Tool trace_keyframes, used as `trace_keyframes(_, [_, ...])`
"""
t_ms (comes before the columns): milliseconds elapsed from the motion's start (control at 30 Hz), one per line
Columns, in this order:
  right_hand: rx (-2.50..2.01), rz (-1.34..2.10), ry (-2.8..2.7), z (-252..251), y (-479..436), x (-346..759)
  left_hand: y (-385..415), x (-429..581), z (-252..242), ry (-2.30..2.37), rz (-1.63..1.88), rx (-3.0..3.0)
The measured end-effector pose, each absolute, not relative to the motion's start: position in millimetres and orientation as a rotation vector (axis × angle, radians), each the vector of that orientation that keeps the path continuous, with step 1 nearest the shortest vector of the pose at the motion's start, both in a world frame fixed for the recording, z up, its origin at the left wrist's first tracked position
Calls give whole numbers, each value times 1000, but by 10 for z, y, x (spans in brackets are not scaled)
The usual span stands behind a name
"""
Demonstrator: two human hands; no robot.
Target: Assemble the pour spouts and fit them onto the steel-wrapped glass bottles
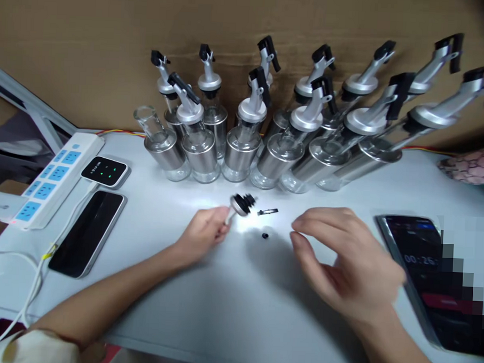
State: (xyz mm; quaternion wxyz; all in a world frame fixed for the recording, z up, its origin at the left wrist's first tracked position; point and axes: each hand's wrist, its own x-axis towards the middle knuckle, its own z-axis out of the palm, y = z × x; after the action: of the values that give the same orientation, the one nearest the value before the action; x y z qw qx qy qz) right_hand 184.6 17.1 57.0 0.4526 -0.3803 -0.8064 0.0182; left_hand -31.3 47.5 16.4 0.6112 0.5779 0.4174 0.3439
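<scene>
My left hand is closed around the spout end of a silver pourer stopper, whose ribbed black plug points to the upper right. My right hand hovers over the table with thumb and fingers apart, holding nothing. Between the hands lie a small black lever and a tiny black cap. Behind them, one glass bottle with a steel band has a bare neck. Several similar bottles beside it carry silver pourers with black levers.
At left are a white power strip, a small white device with a lit display, a dark phone and white cables. A phone showing a timer lies at right. Cardboard stands behind; a pink patterned item is far right.
</scene>
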Motion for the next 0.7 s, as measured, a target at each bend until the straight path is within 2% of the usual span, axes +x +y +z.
trace_keyframes(267, [-1063, 143, -1967, 442, 185, 1726, 376, -303, 116, 945, 937, 1948])
trace_keyframes(700, [-1061, 212, -1985, 467, 182, 1699, 394, -314, 79, 810, 938, 2082])
